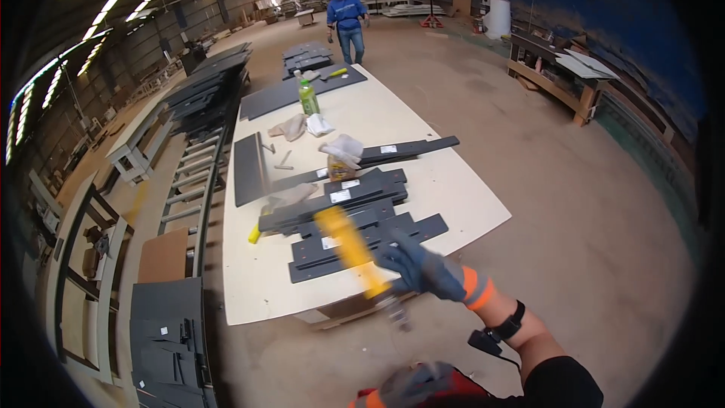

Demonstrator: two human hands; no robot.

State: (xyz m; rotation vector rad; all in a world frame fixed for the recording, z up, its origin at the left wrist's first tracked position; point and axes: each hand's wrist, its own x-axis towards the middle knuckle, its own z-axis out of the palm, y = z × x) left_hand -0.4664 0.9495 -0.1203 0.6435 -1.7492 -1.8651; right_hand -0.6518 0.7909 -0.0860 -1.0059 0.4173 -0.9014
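Observation:
My right hand (429,268), in a grey glove with an orange cuff, is over the near end of the white-topped table. Its fingers close on a long yellow cylindrical tool (349,248) with a greyish narrow end pointing down; motion smears both. Under the tool lie dark grey panels (419,228) in overlapping layers, some with white labels. My left hand (411,387), also gloved in grey, is low at the bottom edge against something red (462,387). Blur hides how its fingers are set.
On the white tabletop (453,189) are a green bottle (308,97), crumpled cloths (343,149) and a large dark panel (248,170). A roller conveyor (187,185) runs along the left with stacked dark boards (168,332). A person in blue (347,15) stands beyond the far end.

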